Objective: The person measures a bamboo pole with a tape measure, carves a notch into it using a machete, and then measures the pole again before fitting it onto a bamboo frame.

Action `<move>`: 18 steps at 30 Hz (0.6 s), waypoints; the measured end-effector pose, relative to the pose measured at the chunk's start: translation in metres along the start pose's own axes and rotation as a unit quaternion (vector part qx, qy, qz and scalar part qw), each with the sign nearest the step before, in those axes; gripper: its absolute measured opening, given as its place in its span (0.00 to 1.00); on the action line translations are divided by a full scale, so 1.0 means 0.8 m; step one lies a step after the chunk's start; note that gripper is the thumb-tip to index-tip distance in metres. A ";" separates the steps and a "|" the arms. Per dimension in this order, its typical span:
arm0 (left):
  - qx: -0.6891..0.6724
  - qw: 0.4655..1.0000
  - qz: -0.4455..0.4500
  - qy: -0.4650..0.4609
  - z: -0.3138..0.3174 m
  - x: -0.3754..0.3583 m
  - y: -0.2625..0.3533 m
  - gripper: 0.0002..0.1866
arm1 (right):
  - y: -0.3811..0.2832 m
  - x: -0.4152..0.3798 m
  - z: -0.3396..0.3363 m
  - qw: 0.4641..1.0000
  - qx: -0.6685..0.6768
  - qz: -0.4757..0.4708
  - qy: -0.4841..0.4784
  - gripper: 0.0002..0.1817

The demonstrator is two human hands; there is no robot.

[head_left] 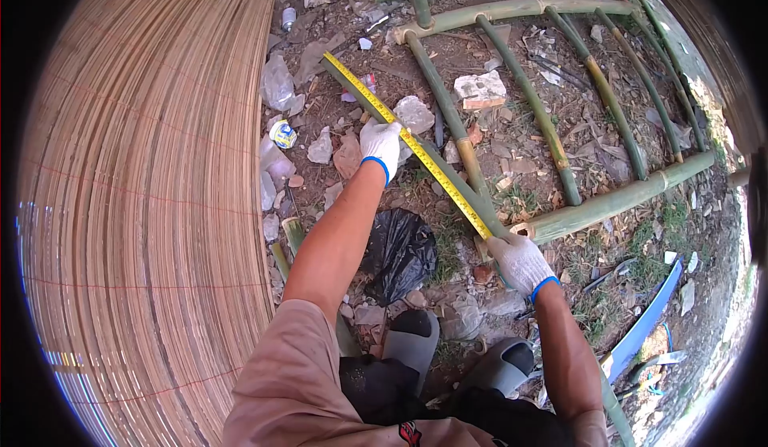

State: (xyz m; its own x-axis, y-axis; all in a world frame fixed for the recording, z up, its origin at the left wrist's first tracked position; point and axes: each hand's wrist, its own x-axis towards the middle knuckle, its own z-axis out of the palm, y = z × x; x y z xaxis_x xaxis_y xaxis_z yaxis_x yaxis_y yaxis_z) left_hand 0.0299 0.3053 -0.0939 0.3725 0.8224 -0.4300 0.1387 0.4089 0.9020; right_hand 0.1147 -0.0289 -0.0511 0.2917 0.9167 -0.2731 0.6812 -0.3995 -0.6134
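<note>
A yellow tape measure is stretched along a green bamboo pole that slants from upper left to lower right before me. My left hand, in a white glove with a blue cuff, is closed around the pole and the tape partway along. At the near end, my right hand, gloved alike, grips the pole and tape; the tape's case is not visible. Close by the right hand lies the open end of a thick bamboo rail, part of a ladder-like bamboo frame. The tape's far end reaches the pole's upper tip.
A tall stack of bamboo slats fills the left side. Stones, plastic scraps, a crushed can and a black plastic bag litter the dirt. A long blue blade-like tool lies at right. My slippered feet are below.
</note>
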 end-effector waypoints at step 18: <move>0.035 0.999 -0.027 0.023 -0.010 0.027 -0.005 0.13 | 0.015 0.033 0.031 0.997 0.043 0.044 -0.045 0.13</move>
State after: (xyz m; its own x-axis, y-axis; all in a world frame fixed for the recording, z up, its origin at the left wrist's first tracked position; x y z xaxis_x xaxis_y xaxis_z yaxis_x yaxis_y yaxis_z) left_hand 0.0302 0.3242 -0.1071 0.3205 0.8181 -0.4775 0.2219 0.4253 0.8774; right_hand 0.1139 -0.0099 -0.0841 0.2844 0.8751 -0.3915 0.5949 -0.4813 -0.6438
